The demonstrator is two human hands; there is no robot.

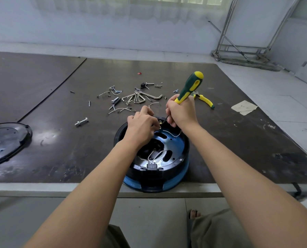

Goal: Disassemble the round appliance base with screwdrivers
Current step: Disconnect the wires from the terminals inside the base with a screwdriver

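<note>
The round appliance base (174, 163), black with a blue outer ring, lies open side up at the table's near edge, white wires looping inside it. My right hand (182, 111) grips a green and yellow screwdriver (190, 87), handle tilted up and away, its tip down at a small part on the base's far rim. My left hand (142, 127) hovers over the same spot, fingers curled and pinching something small by the tip; what it pinches is hidden.
Loose screws, bolts and hex keys (142, 97) lie scattered behind the base. Yellow-handled pliers (205, 100) sit to the right, a paper scrap (243, 107) further right. A black round cover (4, 142) lies at the left edge. A bolt (81, 121) rests left of the base.
</note>
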